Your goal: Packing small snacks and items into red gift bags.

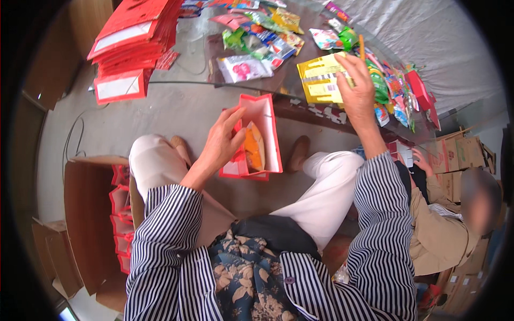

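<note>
My left hand grips the left wall of an open red gift box with a white inside, held above the floor between my knees. An orange and yellow packet stands inside it. Over the table's near edge, my right hand has its fingers on the right side of a flat yellow packet. A white packet with a pink picture lies on the table to the left of that packet. What else may be in the box is hidden.
Stacked flat red boxes rise at the table's left end. Colourful snack packets cover the glass table, with more at right. An open carton of red boxes stands by my left leg. A co-worker sits at right.
</note>
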### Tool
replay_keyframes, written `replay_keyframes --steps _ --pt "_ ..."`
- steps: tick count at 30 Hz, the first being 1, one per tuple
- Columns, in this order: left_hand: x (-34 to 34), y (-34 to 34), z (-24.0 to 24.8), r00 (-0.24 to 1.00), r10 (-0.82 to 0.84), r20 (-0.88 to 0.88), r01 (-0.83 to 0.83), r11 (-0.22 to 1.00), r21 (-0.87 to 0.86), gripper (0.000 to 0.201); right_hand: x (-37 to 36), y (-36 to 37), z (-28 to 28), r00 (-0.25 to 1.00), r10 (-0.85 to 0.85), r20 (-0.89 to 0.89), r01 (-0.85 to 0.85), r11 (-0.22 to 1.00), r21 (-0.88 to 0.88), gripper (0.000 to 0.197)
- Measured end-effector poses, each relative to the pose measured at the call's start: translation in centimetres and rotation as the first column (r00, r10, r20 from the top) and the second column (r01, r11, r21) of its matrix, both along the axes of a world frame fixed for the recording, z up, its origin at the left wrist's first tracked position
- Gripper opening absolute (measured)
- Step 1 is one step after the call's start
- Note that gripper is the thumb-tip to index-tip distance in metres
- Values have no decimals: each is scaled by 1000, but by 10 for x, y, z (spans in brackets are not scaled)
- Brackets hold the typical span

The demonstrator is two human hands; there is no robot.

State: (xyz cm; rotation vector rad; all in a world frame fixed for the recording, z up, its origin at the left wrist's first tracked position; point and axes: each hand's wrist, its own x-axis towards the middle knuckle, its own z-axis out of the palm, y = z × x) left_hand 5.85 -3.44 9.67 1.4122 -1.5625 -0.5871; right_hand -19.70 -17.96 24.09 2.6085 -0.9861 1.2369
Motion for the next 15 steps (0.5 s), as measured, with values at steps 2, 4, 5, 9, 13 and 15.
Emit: replay_keyframes --steps 2,4,5,9,13,15 --pt "-3 -2 5 999 -21 -41 21 1000 7 48 9 28 11 1000 10 24 -11 999 46 37" --pt "-4 -1 4 998 -20 -53 21 999 24 48 17 48 10 1000 27 8 -28 997 71 37" --pt "-3 -1 5 998 -21 -64 23 999 29 48 21 57 10 999 43 -6 -43 996 85 37" --pt "-3 1 4 998 -12 -66 16 999 49 48 36 81 -4 989 139 44 -145 963 227 42" --pt "-3 1 3 999 -10 -44 12 999 42 47 46 91 -21 982 188 29 -188 946 264 43" --pt "-3 2 7 999 -10 -50 13 998 66 47 50 89 -29 980 199 4 -194 951 241 44"
